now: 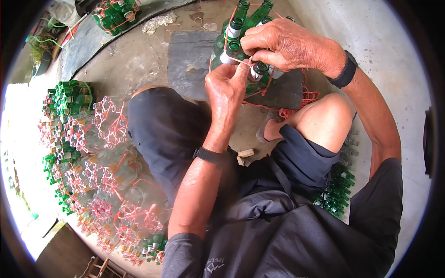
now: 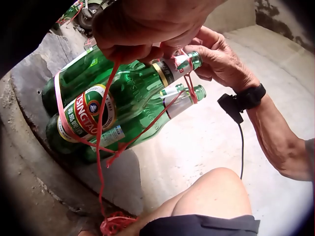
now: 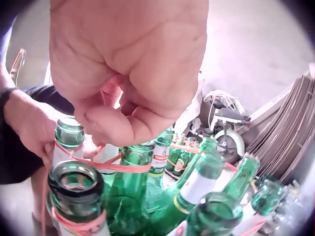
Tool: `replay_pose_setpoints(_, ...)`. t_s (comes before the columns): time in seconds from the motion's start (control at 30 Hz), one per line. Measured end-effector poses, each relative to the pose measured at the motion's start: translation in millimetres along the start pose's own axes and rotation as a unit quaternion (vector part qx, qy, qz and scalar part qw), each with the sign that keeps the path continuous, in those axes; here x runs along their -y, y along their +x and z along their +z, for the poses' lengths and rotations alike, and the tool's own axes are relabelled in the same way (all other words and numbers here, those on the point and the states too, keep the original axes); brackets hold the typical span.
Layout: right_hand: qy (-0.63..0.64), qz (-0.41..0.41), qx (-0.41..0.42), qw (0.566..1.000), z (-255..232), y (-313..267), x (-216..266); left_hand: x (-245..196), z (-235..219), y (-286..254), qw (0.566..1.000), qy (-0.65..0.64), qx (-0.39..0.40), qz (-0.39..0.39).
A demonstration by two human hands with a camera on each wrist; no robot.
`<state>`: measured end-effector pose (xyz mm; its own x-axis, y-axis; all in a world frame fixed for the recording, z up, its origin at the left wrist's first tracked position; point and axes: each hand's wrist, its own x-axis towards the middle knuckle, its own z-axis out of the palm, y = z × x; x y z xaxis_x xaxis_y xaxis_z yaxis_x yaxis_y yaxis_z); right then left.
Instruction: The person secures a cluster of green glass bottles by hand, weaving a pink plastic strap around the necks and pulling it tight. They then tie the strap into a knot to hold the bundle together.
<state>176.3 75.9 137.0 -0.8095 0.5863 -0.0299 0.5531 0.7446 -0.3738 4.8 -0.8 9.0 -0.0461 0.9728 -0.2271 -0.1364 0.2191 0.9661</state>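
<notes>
A group of green bottles stands on a dark slab, with pink-red twine looped round bodies and necks. In the head view my left hand pinches twine beside the neck of the nearest bottle. Just across that neck, my right hand pinches the twine with thumb and curled fingers. Up close, my right hand hangs over the bottle mouths, and twine runs between the necks. The exact strand ends are hidden by the fingers.
Tied bundles of green bottles and clear bottles fill the left side. Another bundle sits at upper left. A loose heap of twine lies beside the slab. More green bottles are behind my leg, near the wall.
</notes>
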Motion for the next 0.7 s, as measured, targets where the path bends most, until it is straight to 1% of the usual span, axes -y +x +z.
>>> replay_pose_setpoints(0.07,-0.074,0.012,0.007,0.997,-3.1,-0.7,2.3,-3.6,-0.2,-1.8,0.999,-0.002,0.017,0.033)
replay_pose_setpoints(0.1,-0.074,0.012,0.008,0.997,-3.4,-1.3,3.4,-4.6,-0.5,-2.4,0.999,-0.002,0.018,0.033)
replay_pose_setpoints(0.17,-0.114,0.019,0.004,0.993,-3.9,-1.8,5.3,-6.7,-1.6,-3.3,0.999,-0.007,0.029,0.028)
replay_pose_setpoints(0.3,-0.133,0.023,-0.007,0.991,-1.5,-4.4,4.8,-10.4,-1.8,-4.9,0.998,-0.017,0.042,0.036)
replay_pose_setpoints(0.37,-0.161,0.009,-0.022,0.987,-2.5,-5.5,5.7,-11.0,-5.0,-4.9,0.998,-0.012,0.057,0.037)
replay_pose_setpoints(0.47,-0.197,0.016,-0.008,0.98,-5.8,-7.4,4.5,-10.9,-8.7,-6.0,0.997,-0.013,0.077,0.022)
replay_pose_setpoints(0.5,-0.197,0.016,-0.007,0.98,-10.8,-7.4,6.5,-10.9,-10.0,-5.5,0.997,-0.013,0.077,0.021)
replay_pose_setpoints(0.57,-0.161,0.052,0.013,0.986,-22.1,-8.1,11.4,-10.7,-11.5,-5.0,0.997,0.01,0.075,0.028)
replay_pose_setpoints(0.6,-0.162,0.053,0.013,0.985,-22.7,-8.9,10.9,-9.9,-11.4,-4.5,0.997,0.009,0.076,0.028)
replay_pose_setpoints(0.67,-0.099,0.089,0.011,0.991,-24.9,-11.4,8.8,-6.6,-10.9,-3.7,0.997,0.003,0.07,0.036)
replay_pose_setpoints(0.7,-0.1,0.09,0.011,0.991,-26.5,-12.3,6.9,-6.1,-10.1,-3.2,0.997,0.002,0.071,0.037)
